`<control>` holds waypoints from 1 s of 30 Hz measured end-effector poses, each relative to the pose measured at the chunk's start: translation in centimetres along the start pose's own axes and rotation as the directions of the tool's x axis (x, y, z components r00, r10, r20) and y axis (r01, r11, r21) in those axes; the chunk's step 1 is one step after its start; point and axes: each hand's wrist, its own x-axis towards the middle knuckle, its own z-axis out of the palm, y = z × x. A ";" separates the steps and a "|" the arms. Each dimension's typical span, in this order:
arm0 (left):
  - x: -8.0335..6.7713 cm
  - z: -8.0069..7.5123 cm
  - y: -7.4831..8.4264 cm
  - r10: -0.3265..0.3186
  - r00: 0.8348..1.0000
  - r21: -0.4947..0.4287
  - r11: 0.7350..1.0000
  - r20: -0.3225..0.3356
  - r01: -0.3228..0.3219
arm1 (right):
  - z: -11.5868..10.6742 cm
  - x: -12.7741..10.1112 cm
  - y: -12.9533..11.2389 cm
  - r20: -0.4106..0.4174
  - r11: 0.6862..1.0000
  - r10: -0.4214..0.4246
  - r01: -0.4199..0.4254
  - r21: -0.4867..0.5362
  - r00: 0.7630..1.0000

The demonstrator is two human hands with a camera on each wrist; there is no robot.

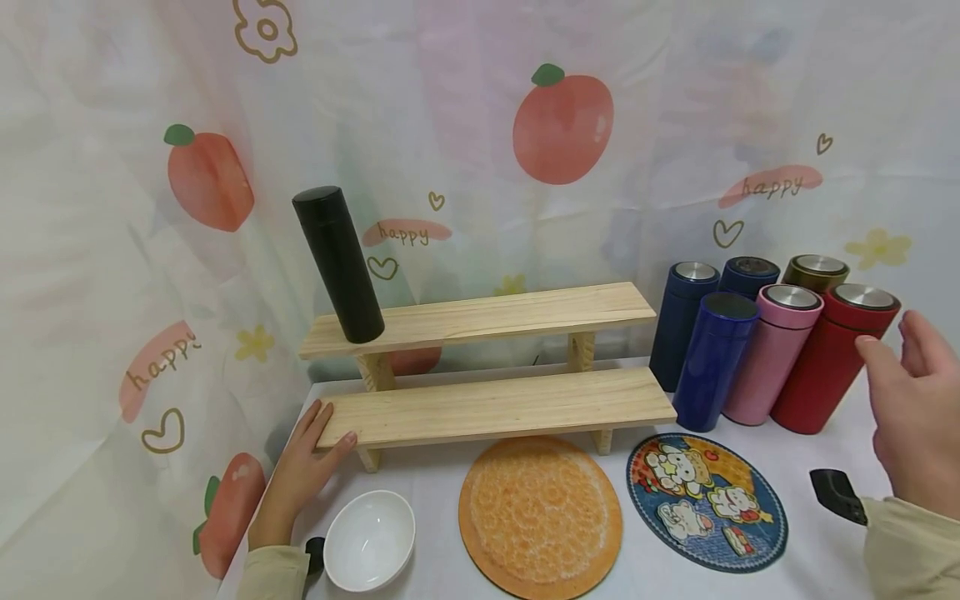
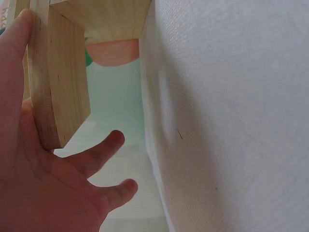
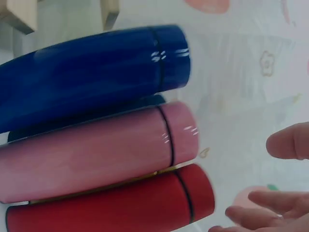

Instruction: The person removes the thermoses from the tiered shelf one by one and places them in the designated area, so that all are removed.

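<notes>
Left hand (image 1: 300, 479) rests relaxed against the lower shelf (image 1: 498, 408) end (steadying it); right hand (image 1: 915, 417) hovers released at three o'clock of the red flask (image 1: 828, 362). Smooth, rigid, probably slippery: grasp mid-body.

Upper left of centre: black flask (image 1: 339, 265), upright, lid on, tilted a little in the view.

Lower left: white bowl (image 1: 369, 540) on the desk (image 1: 817, 554).

Lower centre: round orange mat (image 1: 541, 516); just right of it, apart, a round cartoon mat (image 1: 707, 502).

Right of centre, clustered upright: blue flask (image 1: 714, 361) beside pink flask (image 1: 768, 354); behind them two navy flasks (image 1: 681, 321) and an olive flask (image 1: 815, 272).

Lower right: small black object (image 1: 836, 493), unclear.

Behind: peach-print curtain (image 1: 562, 125).
</notes>
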 end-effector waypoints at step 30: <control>0.1 0.0 0.1 -0.032 0.999 0.010 0.999 0.014 0.032 | 5.9 -5.3 -2.7 0.399 0.912 -0.405 0.397 0.106 0.823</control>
